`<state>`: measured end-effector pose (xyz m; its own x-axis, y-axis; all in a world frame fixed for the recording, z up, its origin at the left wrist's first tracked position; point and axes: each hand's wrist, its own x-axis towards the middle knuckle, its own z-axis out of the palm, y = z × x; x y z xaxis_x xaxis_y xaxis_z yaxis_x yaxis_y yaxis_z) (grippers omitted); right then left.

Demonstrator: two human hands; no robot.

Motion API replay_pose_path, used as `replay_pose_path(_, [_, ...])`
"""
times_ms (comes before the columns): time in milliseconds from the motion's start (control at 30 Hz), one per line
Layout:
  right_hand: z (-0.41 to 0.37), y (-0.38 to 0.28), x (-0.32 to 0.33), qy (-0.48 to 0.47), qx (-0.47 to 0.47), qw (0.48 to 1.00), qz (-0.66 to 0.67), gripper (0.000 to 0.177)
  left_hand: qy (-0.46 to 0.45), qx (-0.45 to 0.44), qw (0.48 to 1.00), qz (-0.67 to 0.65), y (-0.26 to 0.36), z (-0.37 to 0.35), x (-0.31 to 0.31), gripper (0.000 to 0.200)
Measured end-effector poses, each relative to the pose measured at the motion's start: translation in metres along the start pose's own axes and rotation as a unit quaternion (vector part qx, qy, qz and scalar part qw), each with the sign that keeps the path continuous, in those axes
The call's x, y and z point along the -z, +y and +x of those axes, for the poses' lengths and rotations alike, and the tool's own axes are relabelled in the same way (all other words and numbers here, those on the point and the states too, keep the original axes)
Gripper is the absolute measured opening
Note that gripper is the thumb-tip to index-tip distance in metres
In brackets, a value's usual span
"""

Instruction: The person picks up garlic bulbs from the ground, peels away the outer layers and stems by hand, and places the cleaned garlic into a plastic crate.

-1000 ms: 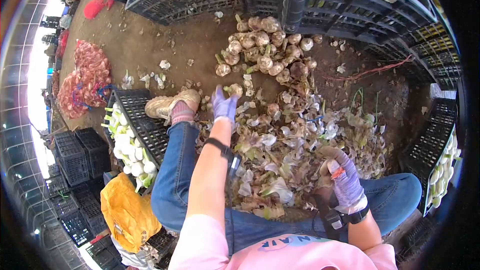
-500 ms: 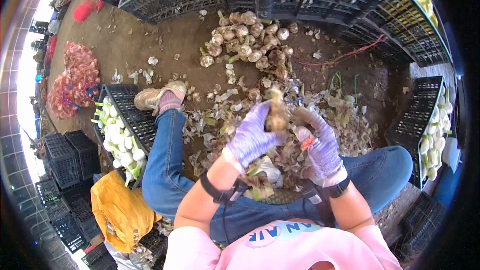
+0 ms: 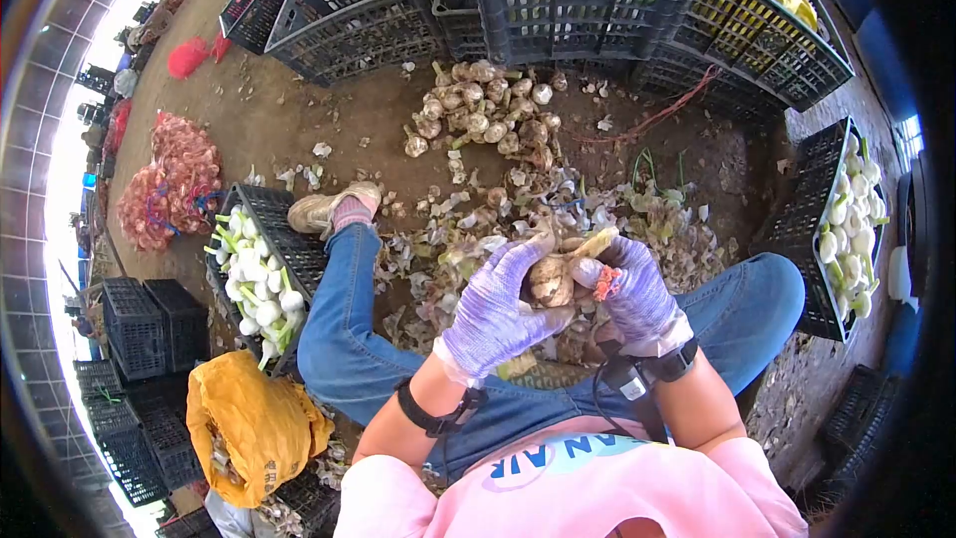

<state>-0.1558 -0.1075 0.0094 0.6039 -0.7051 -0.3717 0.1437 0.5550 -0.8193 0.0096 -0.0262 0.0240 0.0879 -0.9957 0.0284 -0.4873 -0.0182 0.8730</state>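
Note:
My left hand (image 3: 506, 304), in a purple knit glove, is wrapped round a garlic bulb (image 3: 551, 281) with dry brownish skin. The bulb's pale stem (image 3: 595, 243) points right, into my right hand (image 3: 637, 291), whose thumb and fingers close on it. Orange-red wrapping shows on the right thumb. Below and around both hands lie loose garlic skins (image 3: 463, 259). Farther forward on the floor is a heap of unpeeled garlic bulbs (image 3: 488, 105) with short stems.
Black crates hold white peeled bulbs at left (image 3: 261, 284) and right (image 3: 849, 224). More black crates (image 3: 583, 15) line the front. A yellow sack (image 3: 254, 428) stands by my left knee, and a red net bag (image 3: 171, 184) lies farther left.
The garlic bulb has tipped from stem-up to stem-right. My right hand has come in from apart to grip its stem. The camera view has tilted upward.

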Motion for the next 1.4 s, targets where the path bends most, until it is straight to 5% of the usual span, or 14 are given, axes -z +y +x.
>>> replay_pose_path(233, [-0.011,-0.006,-0.008,-0.044,-0.046,0.998,0.022,0.023,0.004,0.154,0.853,-0.499,-0.027,-0.014,-0.019,0.074])
replay_pose_path(333, [-0.007,0.016,0.012,-0.091,0.160,0.931,-0.314,0.022,0.120,0.067,0.951,-0.279,-0.022,-0.015,-0.033,0.074])
replay_pose_path(400, [-0.006,0.027,0.017,-0.096,0.223,0.910,-0.336,0.021,0.119,0.417,0.697,-0.571,-0.023,-0.004,-0.039,0.069])
replay_pose_path(467, [-0.005,0.033,0.009,-0.018,0.150,0.983,-0.100,0.021,0.077,0.356,0.752,-0.550,-0.027,-0.011,-0.037,0.064])
replay_pose_path(533, [0.000,0.031,0.009,-0.001,0.279,0.929,-0.243,0.019,0.156,0.211,0.847,-0.463,-0.031,-0.013,-0.047,0.057])
replay_pose_path(567, [-0.004,0.024,0.008,-0.037,0.110,0.986,-0.119,0.021,0.169,0.130,0.917,-0.336,-0.032,-0.015,-0.052,0.059])
replay_pose_path(600, [-0.007,0.018,0.007,-0.070,-0.064,0.995,0.012,0.024,0.169,0.130,0.918,-0.335,-0.031,-0.016,-0.050,0.059])
replay_pose_path(667, [-0.004,0.033,0.010,-0.121,-0.060,0.920,0.369,0.039,0.109,0.205,0.766,-0.600,-0.031,-0.014,-0.038,0.045])
replay_pose_path(733, [-0.006,0.032,0.003,-0.066,-0.002,0.927,0.370,0.041,0.062,0.185,0.737,-0.648,-0.033,-0.012,-0.033,0.042])
replay_pose_path(800, [-0.003,0.023,0.003,-0.079,0.007,0.945,0.316,0.040,0.056,0.082,0.813,-0.574,-0.027,-0.009,-0.030,0.059])
replay_pose_path(967, [-0.004,0.022,-0.001,-0.050,-0.021,0.982,0.178,0.030,0.120,0.168,0.919,-0.336,-0.029,-0.010,-0.020,0.050])
replay_pose_path(1133, [0.004,0.014,0.011,-0.015,0.051,0.953,0.298,0.023,0.112,0.188,0.892,-0.394,-0.027,-0.015,0.002,0.032])
replay_pose_path(1233, [0.009,0.003,0.013,0.079,0.099,0.950,0.284,0.030,0.127,0.049,0.840,-0.526,-0.029,-0.018,0.000,0.034])
replay_pose_path(1400, [-0.007,-0.004,0.005,0.019,0.067,0.995,-0.076,0.049,0.103,0.119,0.788,-0.596,-0.035,-0.015,0.000,0.043])
